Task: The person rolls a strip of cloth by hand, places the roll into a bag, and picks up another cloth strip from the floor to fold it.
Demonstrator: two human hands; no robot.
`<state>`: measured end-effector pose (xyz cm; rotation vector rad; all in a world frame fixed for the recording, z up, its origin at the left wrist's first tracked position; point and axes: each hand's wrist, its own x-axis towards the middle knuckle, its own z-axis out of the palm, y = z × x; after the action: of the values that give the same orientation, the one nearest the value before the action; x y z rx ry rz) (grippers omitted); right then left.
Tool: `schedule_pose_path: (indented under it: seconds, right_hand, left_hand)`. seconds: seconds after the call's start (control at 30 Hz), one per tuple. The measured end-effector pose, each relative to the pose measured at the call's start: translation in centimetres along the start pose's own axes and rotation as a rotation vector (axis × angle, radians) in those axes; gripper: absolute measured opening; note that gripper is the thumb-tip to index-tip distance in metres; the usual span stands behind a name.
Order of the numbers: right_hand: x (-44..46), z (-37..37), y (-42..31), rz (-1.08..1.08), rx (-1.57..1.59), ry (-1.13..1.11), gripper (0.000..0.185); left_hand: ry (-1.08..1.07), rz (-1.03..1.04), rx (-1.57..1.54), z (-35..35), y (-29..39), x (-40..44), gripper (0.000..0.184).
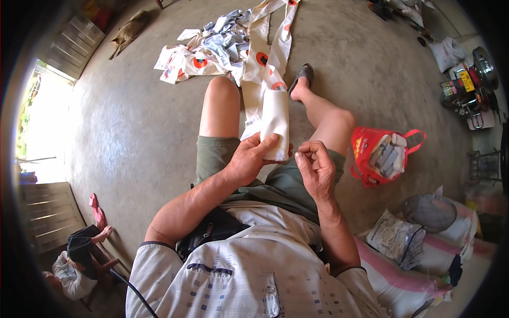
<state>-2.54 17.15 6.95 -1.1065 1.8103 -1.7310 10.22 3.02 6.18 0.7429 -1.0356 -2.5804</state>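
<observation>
My left hand (254, 153) grips the lower end of a white folded cloth (275, 119), its thumb lying on top. Close to the right side of that end is my right hand (316, 167), its fingers curled and thumb near the fingertips; whatever it pinches, if anything, is too small to make out. Long white strips with red and black round prints (257, 69) run from beyond the folded cloth across the floor. They reach a heap of white and pale blue cloth pieces (225, 42) beyond my knees.
A red bag (361, 146) of rolled cloth stands right of my leg. Sacks (395, 270) lie at lower right, a motorcycle (466, 90) stands at far right. A seated person (79, 265) is at lower left, a dog (129, 33) lies at upper left.
</observation>
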Motion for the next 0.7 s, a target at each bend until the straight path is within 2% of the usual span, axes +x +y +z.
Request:
schedule_pose_path:
  seconds: [0.03, 0.13, 0.23, 0.3, 0.53, 0.7]
  right_hand:
    - [-0.1, 0.2, 0.2, 0.098, 0.078, 0.004, 0.015]
    - [-0.3, 1.4, -0.3, 0.201, 0.073, -0.017, 0.023]
    - [-1.4, 1.8, 0.9, 0.268, 0.043, -0.081, 0.022]
    - [-2.3, 1.9, 1.8, 0.238, -0.030, -0.094, 0.021]
    - [-1.1, 0.3, 1.5, 0.353, 0.186, -0.035, 0.011]
    - [0.3, 0.2, 1.4, 0.404, 0.292, 0.009, 0.016]
  left_hand:
    - [0.016, 0.021, 0.021, 0.0, -0.2, 0.1, 0.033]
    - [0.036, 0.076, 0.097, -0.1, -0.8, 0.1, 0.033]
    - [0.029, 0.141, 0.010, 0.0, -0.7, 0.1, 0.031]
    - [0.034, 0.110, -0.063, 0.7, 0.4, -0.4, 0.032]
    - [-0.038, -0.132, -0.176, 0.3, 1.1, -0.3, 0.041]
    - [-0.022, -0.180, -0.149, 0.5, 0.9, -0.4, 0.042]
